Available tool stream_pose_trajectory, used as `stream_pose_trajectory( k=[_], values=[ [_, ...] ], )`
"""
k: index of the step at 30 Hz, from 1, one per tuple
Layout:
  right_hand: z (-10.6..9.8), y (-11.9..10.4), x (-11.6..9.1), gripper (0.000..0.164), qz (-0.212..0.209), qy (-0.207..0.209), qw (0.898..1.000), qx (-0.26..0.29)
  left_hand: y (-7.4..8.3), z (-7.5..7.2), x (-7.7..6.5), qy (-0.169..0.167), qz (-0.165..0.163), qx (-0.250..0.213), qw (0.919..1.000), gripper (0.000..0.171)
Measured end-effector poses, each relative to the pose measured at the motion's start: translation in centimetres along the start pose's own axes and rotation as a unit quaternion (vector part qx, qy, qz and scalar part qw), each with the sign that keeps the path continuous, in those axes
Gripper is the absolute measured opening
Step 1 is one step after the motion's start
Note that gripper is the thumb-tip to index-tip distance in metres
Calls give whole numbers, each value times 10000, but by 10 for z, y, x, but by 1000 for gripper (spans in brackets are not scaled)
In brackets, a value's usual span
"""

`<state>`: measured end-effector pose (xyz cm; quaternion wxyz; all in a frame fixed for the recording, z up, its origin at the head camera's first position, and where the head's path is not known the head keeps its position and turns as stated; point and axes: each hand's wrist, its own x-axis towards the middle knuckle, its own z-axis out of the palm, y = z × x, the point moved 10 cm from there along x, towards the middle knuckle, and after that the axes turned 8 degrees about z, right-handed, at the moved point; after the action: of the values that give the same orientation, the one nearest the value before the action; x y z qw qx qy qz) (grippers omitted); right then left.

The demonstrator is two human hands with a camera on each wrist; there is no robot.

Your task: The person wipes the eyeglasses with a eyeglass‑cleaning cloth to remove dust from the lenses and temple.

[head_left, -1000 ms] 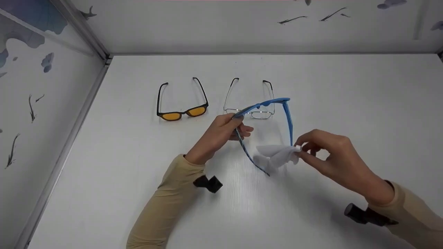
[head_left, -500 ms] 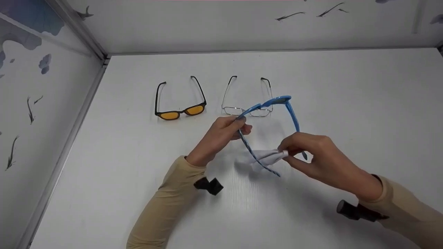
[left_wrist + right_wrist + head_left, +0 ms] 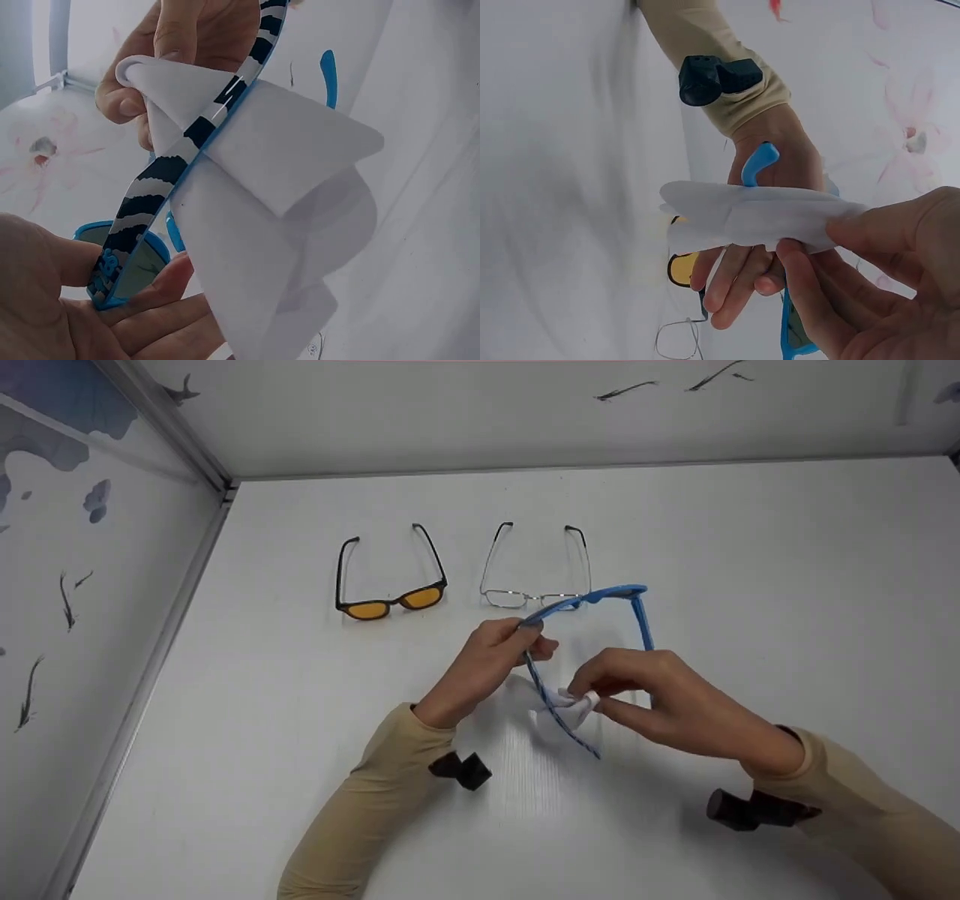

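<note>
Blue-framed sunglasses (image 3: 600, 595) hang above the table, pinched near one hinge between the thumb and fingers of my left hand (image 3: 495, 660). Their temple arm with dark and white stripes (image 3: 196, 135) slants across the left wrist view. My right hand (image 3: 660, 697) pinches a white cloth (image 3: 574, 711) between thumb and fingertips. That cloth hangs in loose folds between the two temple arms, behind the striped one in the left wrist view. Whether it touches the sunglasses I cannot tell. The far temple arm is partly hidden behind my right hand in the head view.
Black-framed glasses with orange lenses (image 3: 394, 604) lie on the white table (image 3: 225, 735) at the back left. Thin metal-framed glasses (image 3: 506, 599) lie beside them, partly overlapped by the sunglasses. Panels (image 3: 450, 420) border the table at the back and left.
My right hand has moved left with the white cloth, bringing it in between the temple arms. My left hand and the sunglasses have shifted slightly right and toward me.
</note>
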<state>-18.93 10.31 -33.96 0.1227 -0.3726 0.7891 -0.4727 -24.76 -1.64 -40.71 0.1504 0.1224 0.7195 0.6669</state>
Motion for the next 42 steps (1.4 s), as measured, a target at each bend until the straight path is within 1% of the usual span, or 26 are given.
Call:
stream_pose_trajectory(
  k=[3,5,8,11,15,18,21,24,26,28,31,34,37,39,42],
  values=[
    [6,1,-2,31,-82,-426,9989,188,2,-4,0,116,80,-56,9999,31],
    [9,2,-4,29,-40,-682,9973,252,3,-6,1,183,143,-76,9997,30],
    [12,7,-4,26,250,-950,9945,373,4,-6,0,215,180,-102,9996,29],
    [12,16,0,23,715,-978,9915,484,2,-4,1,216,182,-45,9996,29],
    [10,27,12,19,1175,-726,9882,665,2,2,1,235,316,43,9992,30],
    [6,33,22,18,1374,-419,9860,852,2,6,0,269,440,66,9986,31],
    [-1,37,31,16,1582,-55,9807,1146,0,7,-1,375,452,194,9981,30],
    [-9,41,35,16,1791,399,9732,1389,-2,6,0,474,396,318,9976,32],
    [-15,42,37,17,1827,726,9703,1412,-2,6,-1,508,310,437,9973,34],
    [-21,41,36,17,1793,1039,9693,1320,-2,6,-1,502,237,539,9970,37],
    [-28,38,36,17,1599,1324,9732,994,-1,7,-2,511,174,650,9964,37],
    [-32,34,37,19,1378,1375,9784,703,-1,9,-3,519,164,657,9964,38],
    [-32,32,37,20,1248,1263,9823,588,-1,11,-3,464,175,716,9962,40],
    [-32,32,36,21,1183,1166,9845,566,-1,14,-4,346,146,752,9965,41],
    [-30,32,35,20,1036,995,9880,562,-3,19,-5,30,18,735,9973,40]
  ],
)
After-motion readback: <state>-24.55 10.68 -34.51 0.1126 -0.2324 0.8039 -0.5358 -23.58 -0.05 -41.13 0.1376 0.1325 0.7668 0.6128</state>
